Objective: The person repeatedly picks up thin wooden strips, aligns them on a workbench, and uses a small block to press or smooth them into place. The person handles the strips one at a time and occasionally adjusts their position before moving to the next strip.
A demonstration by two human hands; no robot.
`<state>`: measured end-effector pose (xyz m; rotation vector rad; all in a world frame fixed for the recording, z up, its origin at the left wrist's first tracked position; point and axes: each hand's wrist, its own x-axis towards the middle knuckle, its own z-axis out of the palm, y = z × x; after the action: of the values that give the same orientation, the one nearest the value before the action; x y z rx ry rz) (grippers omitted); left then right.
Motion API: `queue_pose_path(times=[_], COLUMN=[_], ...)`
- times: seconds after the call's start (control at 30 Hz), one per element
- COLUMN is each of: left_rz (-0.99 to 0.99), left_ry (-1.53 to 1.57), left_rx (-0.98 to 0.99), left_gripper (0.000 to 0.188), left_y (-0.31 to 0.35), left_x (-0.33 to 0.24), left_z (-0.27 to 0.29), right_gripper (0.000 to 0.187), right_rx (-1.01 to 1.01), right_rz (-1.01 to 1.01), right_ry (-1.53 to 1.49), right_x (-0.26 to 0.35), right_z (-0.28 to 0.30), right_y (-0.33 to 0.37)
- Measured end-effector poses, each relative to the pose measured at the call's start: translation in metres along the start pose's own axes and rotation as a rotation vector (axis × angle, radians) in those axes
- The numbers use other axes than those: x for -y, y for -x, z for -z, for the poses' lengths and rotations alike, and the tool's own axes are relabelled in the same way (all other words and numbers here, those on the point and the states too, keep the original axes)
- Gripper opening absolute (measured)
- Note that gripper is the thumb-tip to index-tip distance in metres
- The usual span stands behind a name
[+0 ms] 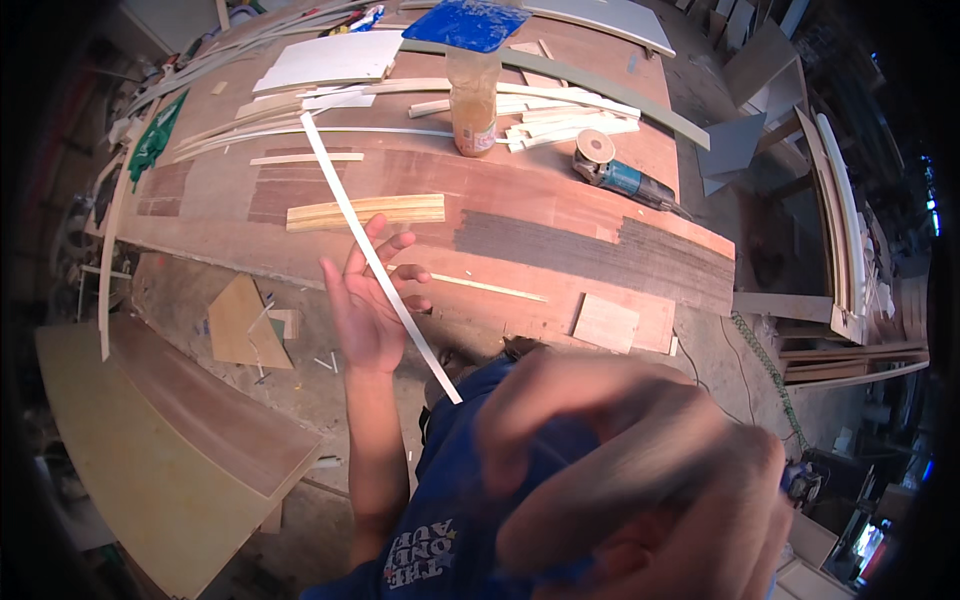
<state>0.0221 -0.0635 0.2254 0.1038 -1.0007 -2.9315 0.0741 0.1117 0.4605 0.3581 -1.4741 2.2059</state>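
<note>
and here's the thin white strip [380,260], flat, straight and narrow, slanting across the palm of the left hand [372,315] above the bench's near edge. that hand is loosely open, fingers spread and a little curled, no tight grip on show. the right hand [640,460] looms huge and blurred by the lens, fingers bent; whether it holds anything, i cannot tell. just past the left fingertips, a short, pale wooden piece [415,209] with streaky grain lies on the workbench [400,172], its reddish-brown top crossed by a dark, rough-grained panel [560,245]. to the right, a small square board [607,323], smooth and pale, and farther back a teal and black angle grinder [625,180] with a round tan disc. behind, a cloudy plastic bottle [474,105] stands beside a heap of slim, creamy slats [570,122].
</note>
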Motion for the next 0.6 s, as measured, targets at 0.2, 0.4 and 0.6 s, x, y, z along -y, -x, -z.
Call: queue_pose_path(times=[0.2, 0.4, 0.6], left_rz=[0.037, 0.186, 0.422], left_ry=[-0.059, -0.165, -0.204], left_rx=[-0.012, 0.035, 0.220], left_gripper=[0.089, 0.086, 0.086], left_y=[-0.016, -0.047, -0.088], left_x=[0.027, 0.061, 0.077], left_z=[-0.023, -0.029, -0.031], right_gripper=[0.010, 0.015, 0.016], right_rx=[0.573, 0.269, 0.093], right_rz=[0.367, -0.227, -0.327], right_ry=[0.447, 0.472, 0.720], right_x=[-0.107, -0.178, -0.181], right_z=[0.117, 0.203, 0.242], right_y=[-0.080, -0.060, -0.007])
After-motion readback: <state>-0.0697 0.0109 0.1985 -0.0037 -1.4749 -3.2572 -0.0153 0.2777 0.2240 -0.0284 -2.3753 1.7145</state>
